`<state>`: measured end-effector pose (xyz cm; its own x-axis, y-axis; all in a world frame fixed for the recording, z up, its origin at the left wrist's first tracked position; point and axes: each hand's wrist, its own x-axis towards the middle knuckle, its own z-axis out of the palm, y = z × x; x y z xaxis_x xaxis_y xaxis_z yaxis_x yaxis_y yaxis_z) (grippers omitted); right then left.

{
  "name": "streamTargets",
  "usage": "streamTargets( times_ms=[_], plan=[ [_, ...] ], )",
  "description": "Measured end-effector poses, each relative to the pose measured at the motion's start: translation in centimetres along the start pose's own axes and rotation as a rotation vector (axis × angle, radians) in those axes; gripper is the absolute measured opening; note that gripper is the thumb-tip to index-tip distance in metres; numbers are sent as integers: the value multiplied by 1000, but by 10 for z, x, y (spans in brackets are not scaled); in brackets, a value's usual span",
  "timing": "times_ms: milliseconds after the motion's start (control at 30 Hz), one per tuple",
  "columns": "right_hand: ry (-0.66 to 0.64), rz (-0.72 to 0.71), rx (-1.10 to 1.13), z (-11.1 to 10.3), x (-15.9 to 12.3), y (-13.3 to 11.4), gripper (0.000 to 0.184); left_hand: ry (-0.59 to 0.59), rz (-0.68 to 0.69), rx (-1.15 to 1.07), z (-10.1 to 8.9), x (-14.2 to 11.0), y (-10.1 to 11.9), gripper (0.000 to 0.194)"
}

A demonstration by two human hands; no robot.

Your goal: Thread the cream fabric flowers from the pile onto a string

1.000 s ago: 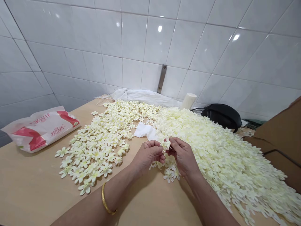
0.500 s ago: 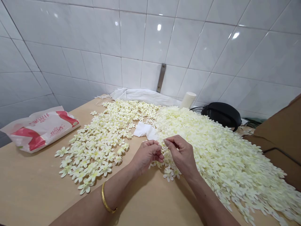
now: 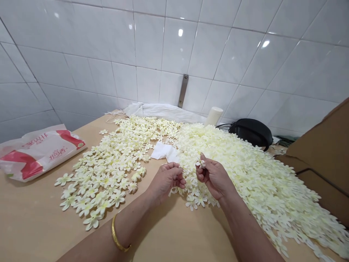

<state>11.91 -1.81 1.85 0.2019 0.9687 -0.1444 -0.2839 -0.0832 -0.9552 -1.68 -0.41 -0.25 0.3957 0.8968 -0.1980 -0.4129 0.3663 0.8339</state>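
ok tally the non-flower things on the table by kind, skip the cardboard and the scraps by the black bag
Red-and-white plastic packet: 1
White paper tissue: 1
Crumpled white cloth: 1
Cream cylinder: 1
Black soft pouch: 1
Total: 5

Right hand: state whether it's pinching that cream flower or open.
Pinching: the right hand grips a single cream flower between thumb and fingertips.

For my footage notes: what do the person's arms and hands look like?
Both arms are bare and sleeveless; the left hand and right hand wear no gloves. A slim gold bangle sits on the left wrist, none on the right.
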Motion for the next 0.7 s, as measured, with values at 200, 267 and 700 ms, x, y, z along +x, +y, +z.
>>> streamTargets(
  times_ms=[200,267,700],
  plan=[
    [53,-202,-276,-2,-2,2,38,-10,6,-2,-1,0,-1,16],
    [64,-310,-407,-2,-3,4,38,-10,4,-7,-1,0,-2,15],
    [4,-449,-494,2,-3,12,14,-20,-29,-265,-4,3,0,9]
  ],
)
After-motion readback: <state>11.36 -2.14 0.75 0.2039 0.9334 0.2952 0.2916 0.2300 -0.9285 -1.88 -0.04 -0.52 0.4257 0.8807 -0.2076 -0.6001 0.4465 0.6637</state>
